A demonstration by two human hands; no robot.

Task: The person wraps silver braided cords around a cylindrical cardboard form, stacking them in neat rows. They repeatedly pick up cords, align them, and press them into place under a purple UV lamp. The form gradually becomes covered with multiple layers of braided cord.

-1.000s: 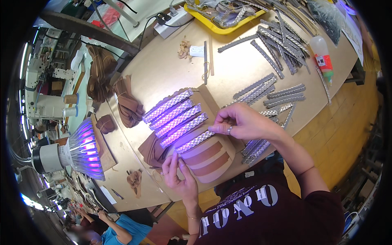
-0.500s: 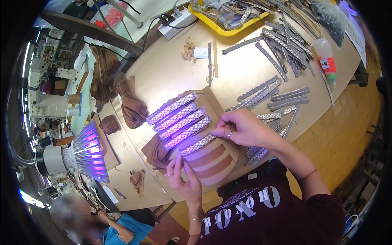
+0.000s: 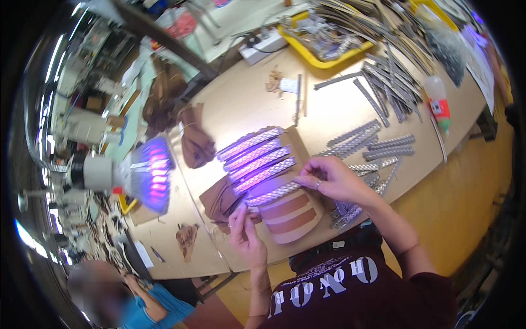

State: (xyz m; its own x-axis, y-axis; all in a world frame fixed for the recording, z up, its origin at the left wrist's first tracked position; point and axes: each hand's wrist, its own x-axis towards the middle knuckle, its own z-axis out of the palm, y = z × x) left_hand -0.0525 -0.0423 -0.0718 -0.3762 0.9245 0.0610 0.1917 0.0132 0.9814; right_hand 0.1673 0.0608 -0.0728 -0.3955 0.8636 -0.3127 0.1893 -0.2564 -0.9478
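Observation:
A braided silver-grey strip (image 3: 272, 193) lies slantwise across a curved tan form (image 3: 285, 233). My right hand (image 3: 334, 178) pinches its right end between thumb and fingers. At its left end, my left hand (image 3: 246, 230) holds the tip with its fingers pressed together. Just beyond, several similar braided strips (image 3: 257, 157) lie side by side on the form, lit violet. Brown flat bands (image 3: 284, 207) show on the form nearer to me. Bundled brown strips (image 3: 222, 200) rest against its left side.
A lamp (image 3: 150, 174) glowing violet stands left of the form. Loose braided strips (image 3: 383, 82) and a squeeze bottle (image 3: 438, 104) are at the right. A yellow tray (image 3: 323, 63) and a power strip (image 3: 263, 48) sit at the back. Another person (image 3: 153, 304) is at lower left.
The whole view has shifted and tilted, so the table and lamp appear farther right. Both hands stay at the ends of the braided strip, which keeps nearly the same place on the form.

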